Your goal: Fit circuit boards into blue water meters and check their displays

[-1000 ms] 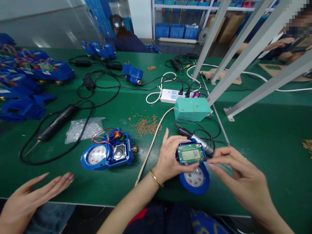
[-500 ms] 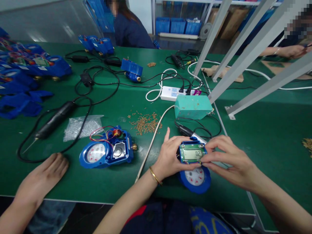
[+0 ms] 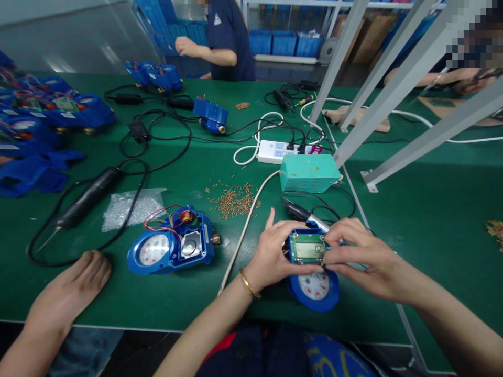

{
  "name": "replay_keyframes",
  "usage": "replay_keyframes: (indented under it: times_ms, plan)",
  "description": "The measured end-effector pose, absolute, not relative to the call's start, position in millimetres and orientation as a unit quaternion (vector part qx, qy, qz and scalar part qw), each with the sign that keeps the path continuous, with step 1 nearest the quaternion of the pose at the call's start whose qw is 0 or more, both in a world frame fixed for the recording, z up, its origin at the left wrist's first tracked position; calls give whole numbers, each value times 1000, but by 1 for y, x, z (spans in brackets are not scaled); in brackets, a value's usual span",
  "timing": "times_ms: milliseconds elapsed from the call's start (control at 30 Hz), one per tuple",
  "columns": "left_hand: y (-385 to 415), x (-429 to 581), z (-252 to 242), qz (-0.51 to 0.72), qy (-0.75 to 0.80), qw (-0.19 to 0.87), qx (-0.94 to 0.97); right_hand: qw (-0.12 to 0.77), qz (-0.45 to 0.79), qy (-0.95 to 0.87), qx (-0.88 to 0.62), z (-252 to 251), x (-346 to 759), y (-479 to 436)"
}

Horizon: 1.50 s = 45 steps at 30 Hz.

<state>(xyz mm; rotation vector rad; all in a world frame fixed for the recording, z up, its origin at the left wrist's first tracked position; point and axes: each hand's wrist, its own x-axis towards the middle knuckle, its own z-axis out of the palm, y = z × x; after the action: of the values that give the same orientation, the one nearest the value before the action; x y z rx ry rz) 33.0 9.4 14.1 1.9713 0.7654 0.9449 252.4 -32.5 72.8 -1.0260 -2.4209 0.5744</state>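
Blue meter rests on the green table. Your left hand grips its sides; your right hand meets the circuit board at its right edge, hold hidden. Expect a stiff, fairly heavy body; grasp outer walls, sparing the probably fragile board.

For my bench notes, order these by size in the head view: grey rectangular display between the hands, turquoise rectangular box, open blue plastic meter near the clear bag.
1. Blue meter
2. Turquoise box
3. Grey display

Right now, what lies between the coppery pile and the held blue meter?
In the head view, a pale cable, then the left hand holding that meter.
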Motion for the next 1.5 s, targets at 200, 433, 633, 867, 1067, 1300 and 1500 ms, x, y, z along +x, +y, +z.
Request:
replay_keyframes:
  times_ms: [200,433,633,867,1067,1300,1500]
  plan:
    - [7,34,13,386,298,384,784,250,193,-867,-386,77,244,-38]
    - [6,34,12,402,280,369,790,248,181,-865,-398,78,239,-41]
    - [6,34,12,411,274,359,792,222,121,-886,-388,80,237,-46]
    - [6,34,14,409,276,360,792,220,66,-889,-395,85,228,-54]
    - [5,35,13,414,280,356,790,201,34,-894,-399,84,225,-55]
    - [6,35,11,418,280,363,784,223,30,-883,-411,78,223,-58]
    - [5,35,10,430,279,364,778,246,36,-868,-430,64,223,-63]
